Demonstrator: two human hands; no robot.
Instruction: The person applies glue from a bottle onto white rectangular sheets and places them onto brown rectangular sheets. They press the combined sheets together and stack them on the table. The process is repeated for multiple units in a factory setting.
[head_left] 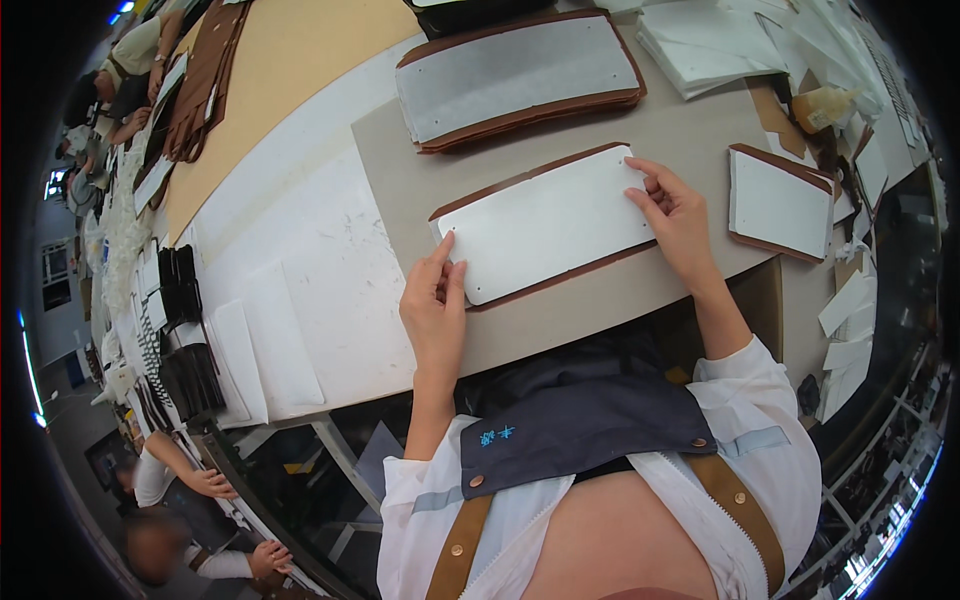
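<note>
A white rectangular panel (pixel 550 225) with rounded corners and small holes near its ends lies on a brown leather piece (pixel 575 274). Brown strips of the leather show along the panel's far and near long edges. At the panel's left end, my left hand (pixel 434 305) has its index finger and thumb closed on the edge. On the opposite end, my right hand (pixel 675 218) grips the edge with thumb and index finger near the far right corner. Both hands rest low over the grey work mat (pixel 400 180).
Beyond the panel sits a stack of brown pieces topped by a grey-white panel (pixel 520 80). To the right lies a smaller white-topped brown stack (pixel 780 205). White sheets (pixel 710 45) pile at the back right. Black pieces (pixel 185 330) lie left; other people work at the far left.
</note>
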